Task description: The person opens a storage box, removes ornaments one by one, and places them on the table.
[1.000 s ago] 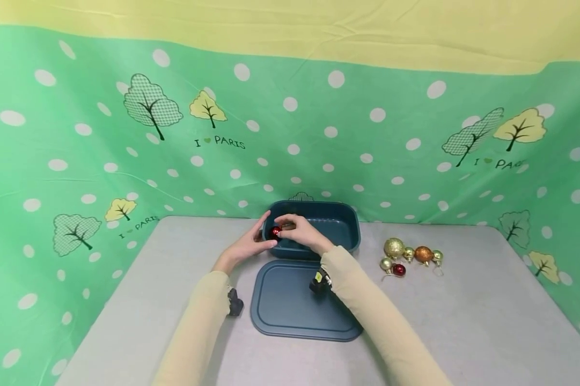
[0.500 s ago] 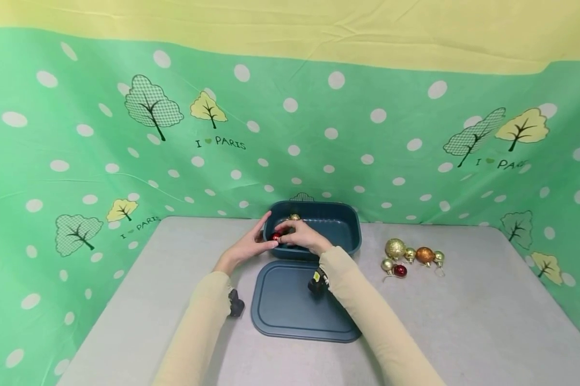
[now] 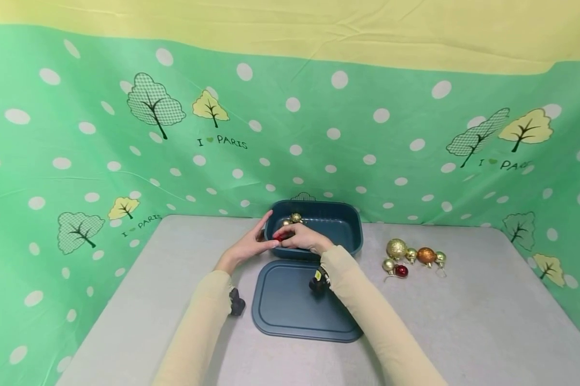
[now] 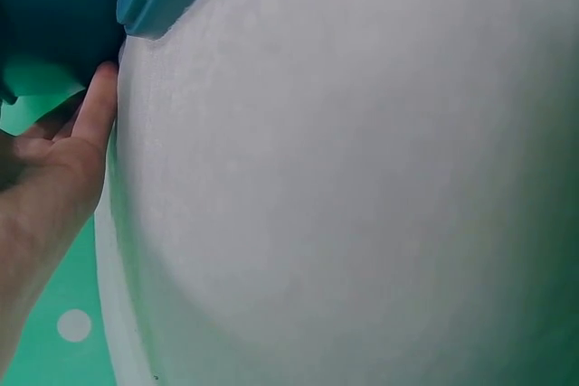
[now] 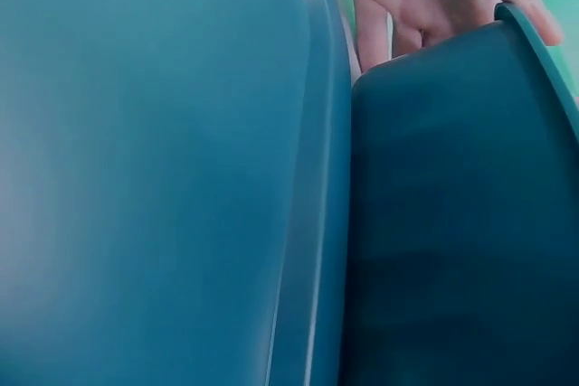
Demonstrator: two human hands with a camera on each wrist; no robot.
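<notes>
A dark blue rectangular box (image 3: 340, 208) stands at the back of the table. Inside its left end, my right hand (image 3: 303, 237) reaches down and pinches a shiny red Christmas bauble (image 3: 278, 238), mostly covered by the fingers. Small gold baubles (image 3: 296, 217) lie behind that hand in the box. My left hand (image 3: 246, 246) rests against the box's left end, fingers extended along the outside and thumb near the front rim. In the left wrist view the left hand (image 4: 68, 155) touches the box wall; the right wrist view shows its fingers around the box corner.
The box's flat blue lid (image 3: 299, 305) lies on the table right in front of it, partly under the right forearm. To the right is a cluster of baubles: gold (image 3: 396, 248), copper (image 3: 426, 255) and red (image 3: 401, 271). A green dotted cloth (image 3: 290, 134) hangs behind.
My right hand has lowered the red bauble deeper into the box's left end, and the gold baubles behind it have come into sight. The left hand stays at the box's side.
</notes>
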